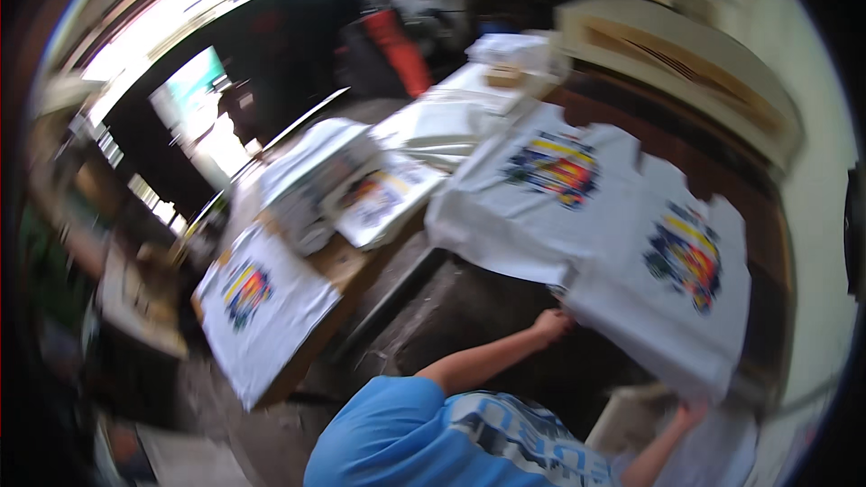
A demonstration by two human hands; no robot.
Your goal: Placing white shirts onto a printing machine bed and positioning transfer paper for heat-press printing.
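Two white T-shirts with colourful prints lie side by side to my right: the farther T-shirt [487,207] and the nearer T-shirt [622,280]. My left hand [552,324] is closed at the left edge of the nearer T-shirt, seemingly pinching its hem. At that shirt's lower corner, my right hand [693,413] grips the cloth; motion blur softens its fingers. Both forearms are bare below light blue sleeves. Off to the left, another printed white T-shirt [293,311] is spread flat on a board, and a further printed white piece [365,225] lies beyond it.
White cloths [442,122] and a small brown block [505,77] lie on the long table at the back. Behind the right-hand shirts stands a large cream-coloured machine housing [667,32]. A dark bar [388,302] crosses between the two rows. A red-and-dark object [397,50] stands farther back.
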